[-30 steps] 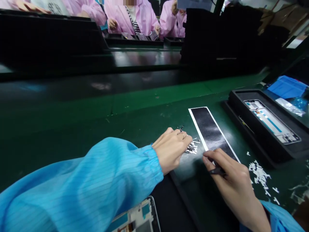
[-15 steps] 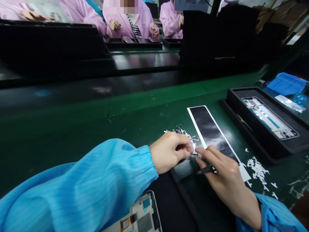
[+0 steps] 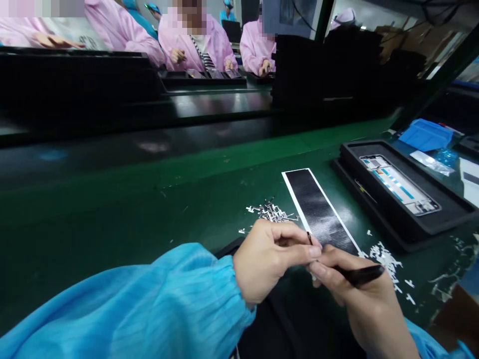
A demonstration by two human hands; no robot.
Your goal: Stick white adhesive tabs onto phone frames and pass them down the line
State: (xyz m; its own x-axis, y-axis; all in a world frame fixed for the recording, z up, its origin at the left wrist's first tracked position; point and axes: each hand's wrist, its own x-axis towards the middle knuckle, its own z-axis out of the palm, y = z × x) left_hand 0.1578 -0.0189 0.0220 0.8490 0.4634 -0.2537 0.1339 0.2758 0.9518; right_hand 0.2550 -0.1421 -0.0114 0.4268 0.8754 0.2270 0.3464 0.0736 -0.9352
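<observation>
My left hand (image 3: pixel 279 254) is closed in a pinch, with a small dark strip (image 3: pixel 310 238) showing at its fingertips. My right hand (image 3: pixel 359 289) meets it, thumb and index finger pressed together at the same spot. A slim black tool (image 3: pixel 362 274), tweezers-like in shape, lies in the grip of the right hand. Whatever sits between the touching fingertips is mostly hidden. Just beyond the left hand is a pile of small black-and-white pieces (image 3: pixel 275 212). Behind both hands lies a white-edged sheet with a black textured face (image 3: pixel 318 204).
Small white scraps (image 3: pixel 385 262) are scattered right of the sheet. Farther right, a black foam tray (image 3: pixel 404 224) holds a phone frame (image 3: pixel 400 184). A blue bin (image 3: pixel 426 134) stands behind it. A dark mat (image 3: pixel 277 329) lies under my forearms. People in pink work across the bench.
Both hands have come together, moving slightly down and away from the pile. The black tool has turned in my right hand, its thick end now pointing right. The view has shifted a little.
</observation>
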